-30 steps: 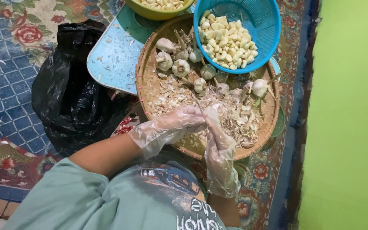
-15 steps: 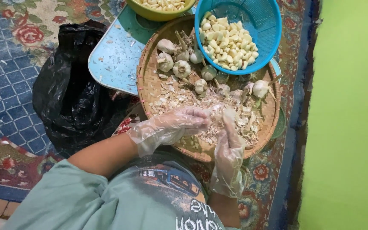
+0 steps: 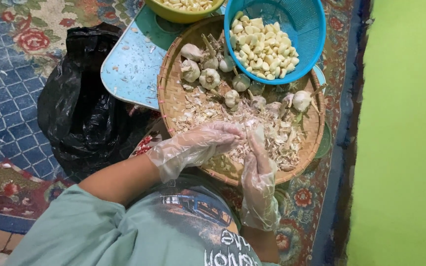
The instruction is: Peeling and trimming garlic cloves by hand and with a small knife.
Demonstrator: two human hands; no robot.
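Over the patterned rug (image 3: 11, 74), above the woven tray (image 3: 173, 98), our gloved left hand (image 3: 198, 145) and right hand (image 3: 258, 162) pinched a garlic clove (image 3: 258, 133), the blue colander (image 3: 306, 29) holding many peeled cloves, several whole bulbs (image 3: 209, 78) unpeeled.

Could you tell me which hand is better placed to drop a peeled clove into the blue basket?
Probably the right hand: it sits directly below the blue basket, fingers pointing toward it, with a clove at its fingertips. The left hand lies farther left, reaching across the tray.
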